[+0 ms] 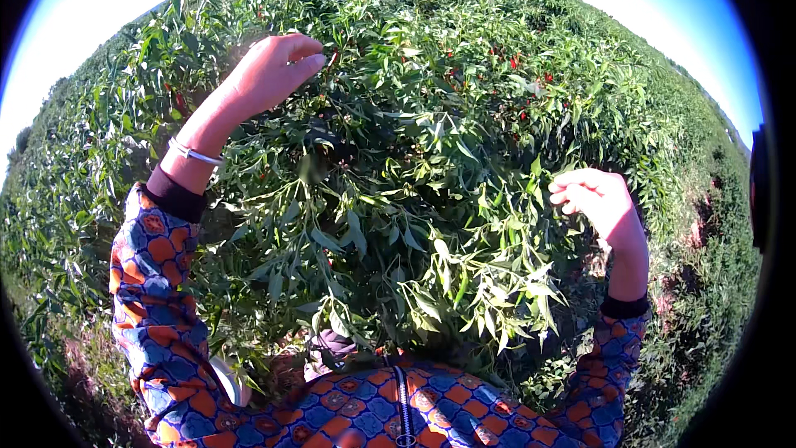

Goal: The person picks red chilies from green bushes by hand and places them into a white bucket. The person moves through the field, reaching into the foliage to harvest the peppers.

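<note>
Chili pepper plants (373, 224) with green leaves fill the space before me. My left hand (277, 71) is raised over the foliage at the upper left, thumb and fingers curved; a bracelet circles that wrist. Just beyond its fingertips a red pepper (334, 58) shows among the leaves. My right hand (591, 196) is at the right with its fingers bent, beside a leafy branch; whether it touches the leaves or holds something I cannot tell. Between and below the hands, bent branches carry pale leaves and a green pepper (461, 287).
More red peppers (514, 62) dot the plants farther off. A strip of bare soil and low growth (696, 230) runs along the right. At the lower left, a pale curved rim (227, 379), perhaps of a container, shows beside my sleeve.
</note>
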The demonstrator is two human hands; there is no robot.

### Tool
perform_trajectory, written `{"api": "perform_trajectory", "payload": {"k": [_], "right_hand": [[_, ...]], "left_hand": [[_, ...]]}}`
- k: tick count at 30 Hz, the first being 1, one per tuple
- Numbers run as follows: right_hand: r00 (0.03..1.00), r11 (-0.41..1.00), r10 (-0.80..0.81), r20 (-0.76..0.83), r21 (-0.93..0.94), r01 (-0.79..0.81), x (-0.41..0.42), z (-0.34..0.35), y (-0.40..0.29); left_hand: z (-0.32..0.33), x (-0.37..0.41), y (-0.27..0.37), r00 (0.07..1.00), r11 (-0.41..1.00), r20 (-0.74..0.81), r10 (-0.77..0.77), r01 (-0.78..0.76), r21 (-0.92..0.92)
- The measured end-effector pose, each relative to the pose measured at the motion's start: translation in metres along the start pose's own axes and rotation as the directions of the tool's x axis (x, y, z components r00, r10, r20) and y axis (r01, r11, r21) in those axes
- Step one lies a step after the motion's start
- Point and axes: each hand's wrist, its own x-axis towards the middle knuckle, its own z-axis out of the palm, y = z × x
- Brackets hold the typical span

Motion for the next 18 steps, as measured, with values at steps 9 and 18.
{"api": "perform_trajectory", "payload": {"k": [9, 18], "right_hand": [[0.98, 0.731, 0.159, 0.121, -0.681, -0.035, 0.242, -0.008, 0.118], [0.957, 0.335, 0.274, 0.095, 0.923, -0.187, 0.376, 0.13, 0.217]], "left_hand": [[0.173, 0.126, 0.046, 0.835, 0.932, 0.436, 0.335, -0.225, -0.284], [0.206, 0.127, 0.032, 0.032, 0.892, 0.895, 0.445, 0.076, -0.446]]}}
